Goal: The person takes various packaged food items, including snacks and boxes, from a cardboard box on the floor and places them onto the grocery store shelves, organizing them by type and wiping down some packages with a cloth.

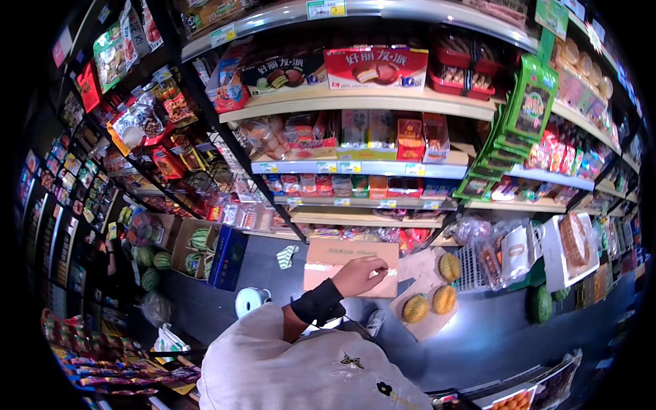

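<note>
My left hand (361, 277), with a black cuff at the wrist, hangs over a closed cardboard box (351, 251) on the floor. Its fingers are curled towards the thumb; whether anything small is between them cannot be told. My right hand is out of view. Right of the box, flattened cardboard (423, 328) carries several spiky yellow-brown fruits, which look like durians (415, 308). A white round stool (251, 301) stands left of my forearm, and a green-and-white striped item (287, 256) lies on the floor. A shoe (375, 323) shows below the box.
Shelves of packaged snacks (376, 69) rise ahead, with green packets (528, 107) hanging at their right. Left are a carton of watermelons (199, 239), a blue box (225, 259) and a person in dark clothing (105, 261). A wire basket (471, 271) and a watermelon (541, 305) are right.
</note>
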Demonstrator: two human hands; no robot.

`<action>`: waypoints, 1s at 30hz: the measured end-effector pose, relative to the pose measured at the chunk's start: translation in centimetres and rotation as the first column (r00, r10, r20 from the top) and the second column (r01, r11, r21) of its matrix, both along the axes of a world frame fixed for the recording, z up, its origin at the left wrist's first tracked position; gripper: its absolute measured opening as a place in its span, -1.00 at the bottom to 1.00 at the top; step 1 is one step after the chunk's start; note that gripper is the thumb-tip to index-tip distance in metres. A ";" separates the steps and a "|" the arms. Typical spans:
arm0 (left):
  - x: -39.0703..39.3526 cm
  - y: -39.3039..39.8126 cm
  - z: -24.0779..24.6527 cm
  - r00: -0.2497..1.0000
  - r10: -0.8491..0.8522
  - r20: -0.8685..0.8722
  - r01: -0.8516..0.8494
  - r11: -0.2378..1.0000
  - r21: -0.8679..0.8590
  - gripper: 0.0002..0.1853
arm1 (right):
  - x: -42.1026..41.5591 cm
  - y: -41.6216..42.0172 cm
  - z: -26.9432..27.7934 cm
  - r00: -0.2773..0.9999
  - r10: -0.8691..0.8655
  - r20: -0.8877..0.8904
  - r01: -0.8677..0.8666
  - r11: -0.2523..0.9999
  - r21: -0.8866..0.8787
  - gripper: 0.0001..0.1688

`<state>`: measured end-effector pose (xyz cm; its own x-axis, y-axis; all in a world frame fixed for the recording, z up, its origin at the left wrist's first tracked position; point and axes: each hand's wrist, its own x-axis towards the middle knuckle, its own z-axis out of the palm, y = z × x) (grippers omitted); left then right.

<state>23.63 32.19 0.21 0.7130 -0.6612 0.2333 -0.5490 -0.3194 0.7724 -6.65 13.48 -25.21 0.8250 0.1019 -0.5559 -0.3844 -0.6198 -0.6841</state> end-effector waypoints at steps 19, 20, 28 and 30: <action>11.7 21.2 -1.0 0.979 0.163 0.120 -0.170 0.984 0.052 -0.84 | -0.2 10.0 10.3 0.636 -0.662 0.396 0.760 0.626 -0.175 -0.85; 14.3 21.9 -1.5 0.969 0.229 0.096 -0.231 0.973 0.004 -0.82 | 1.1 11.4 9.6 0.627 -0.683 0.373 0.771 0.613 -0.172 -0.84; 29.0 23.2 0.5 0.913 0.407 0.032 -0.395 0.901 -0.183 -0.60 | 12.5 21.5 13.6 0.806 -0.590 0.038 0.586 0.788 -0.188 -0.75; 30.3 23.8 0.0 0.943 0.331 -0.046 -0.334 0.932 -0.142 -0.64 | 14.9 22.4 16.0 0.770 -0.622 0.142 0.638 0.750 -0.174 -0.76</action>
<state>53.91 56.02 0.18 0.8919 -0.3458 0.2916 -0.4140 -0.3641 0.8343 8.28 35.83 -9.24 0.6996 -0.5614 -0.4420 -0.6924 -0.3799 -0.6134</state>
